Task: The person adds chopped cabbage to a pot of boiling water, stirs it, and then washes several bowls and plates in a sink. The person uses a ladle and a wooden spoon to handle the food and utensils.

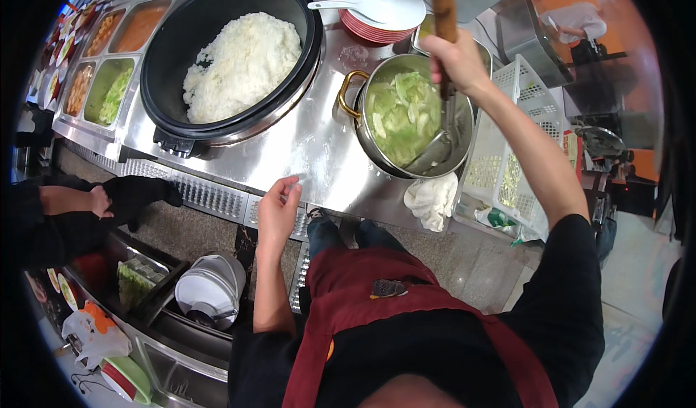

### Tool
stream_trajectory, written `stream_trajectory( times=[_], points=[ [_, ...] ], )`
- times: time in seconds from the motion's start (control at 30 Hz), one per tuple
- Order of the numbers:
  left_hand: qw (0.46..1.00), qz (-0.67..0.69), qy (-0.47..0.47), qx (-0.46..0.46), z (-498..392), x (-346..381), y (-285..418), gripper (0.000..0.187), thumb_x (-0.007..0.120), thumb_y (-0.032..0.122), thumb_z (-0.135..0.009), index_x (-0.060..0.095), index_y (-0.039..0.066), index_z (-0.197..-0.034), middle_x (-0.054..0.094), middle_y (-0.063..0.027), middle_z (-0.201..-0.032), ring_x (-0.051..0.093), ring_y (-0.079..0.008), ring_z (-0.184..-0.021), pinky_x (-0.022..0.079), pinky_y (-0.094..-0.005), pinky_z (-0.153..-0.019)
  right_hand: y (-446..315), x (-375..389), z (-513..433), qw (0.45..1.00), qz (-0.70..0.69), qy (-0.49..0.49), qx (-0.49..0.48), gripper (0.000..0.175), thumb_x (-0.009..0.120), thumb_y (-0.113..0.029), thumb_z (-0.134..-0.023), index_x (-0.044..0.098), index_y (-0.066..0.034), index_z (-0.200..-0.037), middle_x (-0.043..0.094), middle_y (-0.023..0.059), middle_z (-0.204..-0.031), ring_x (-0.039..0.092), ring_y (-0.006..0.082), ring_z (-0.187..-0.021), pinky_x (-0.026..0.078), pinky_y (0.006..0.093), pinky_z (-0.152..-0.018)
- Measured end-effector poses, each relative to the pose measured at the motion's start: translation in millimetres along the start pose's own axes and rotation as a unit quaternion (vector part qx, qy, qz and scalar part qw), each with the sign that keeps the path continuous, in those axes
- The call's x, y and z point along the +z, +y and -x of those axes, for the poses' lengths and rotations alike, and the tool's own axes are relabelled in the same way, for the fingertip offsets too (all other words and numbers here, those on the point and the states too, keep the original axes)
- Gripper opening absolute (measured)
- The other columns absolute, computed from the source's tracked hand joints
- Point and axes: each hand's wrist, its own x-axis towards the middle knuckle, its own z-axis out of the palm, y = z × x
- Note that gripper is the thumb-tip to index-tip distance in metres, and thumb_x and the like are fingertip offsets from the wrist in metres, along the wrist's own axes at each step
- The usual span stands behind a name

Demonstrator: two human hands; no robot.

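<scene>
My right hand [457, 62] grips the wooden handle [441, 5] of a ladle. Its metal bowl [432, 152] rests inside a steel pot [462, 136], low against the near side. Pale green leafy vegetable pieces [405, 111] in liquid fill much of that pot, which has a brass-coloured loop handle [348, 90] on its left. Empty, with fingers loosely curled, my left hand [280, 204] hovers by the front edge of the steel counter [310, 158]. Left of the pot, a large black rice cooker [163, 81] stands uncovered, holding a mound of white rice [244, 70].
Behind the pot, a white spoon [348, 4] lies on stacked plates [380, 30]. A white cloth [432, 201] hangs at the counter edge, beside white plastic baskets [522, 152]. Food trays [111, 84] line the far left. Another person's hand [100, 201] shows at left, above a white bucket [209, 288].
</scene>
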Motion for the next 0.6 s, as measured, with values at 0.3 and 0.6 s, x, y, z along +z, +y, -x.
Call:
stream_trajectory(
  times=[0.3, 0.6],
  points=[
    [0.999, -0.007, -0.045, -0.015, -5.9, -15.8, -5.8, 0.026, 0.065, 0.015, -0.093, 0.067, 0.003, -0.116, 0.055, 0.0018, -0.074, 0.046, -0.0061, -0.064, 0.039, -0.0230, -0.057, -43.5, -39.8, -2.6, 0.977, -0.071, 0.180, -0.084, 0.028, 0.059, -0.023, -0.086, 0.055, -0.0061, -0.063, 0.057, 0.0056, -0.053, 0.054, 0.0152, -0.039, 0.046, 0.0296, -0.039],
    [0.986, -0.086, -0.128, 0.060, -26.6, -3.7, 26.7, 0.026, 0.064, 0.015, -0.093, 0.067, 0.003, -0.116, 0.057, -0.0003, -0.075, 0.049, -0.0083, -0.065, 0.042, -0.0237, -0.059, -14.1, -14.1, 66.7, 0.892, -0.139, 0.383, -0.198, 0.033, 0.076, -0.032, -0.083, 0.064, -0.0040, -0.073, 0.062, 0.0015, -0.062, 0.056, 0.0072, -0.053, 0.042, 0.0245, -0.049]
  ],
)
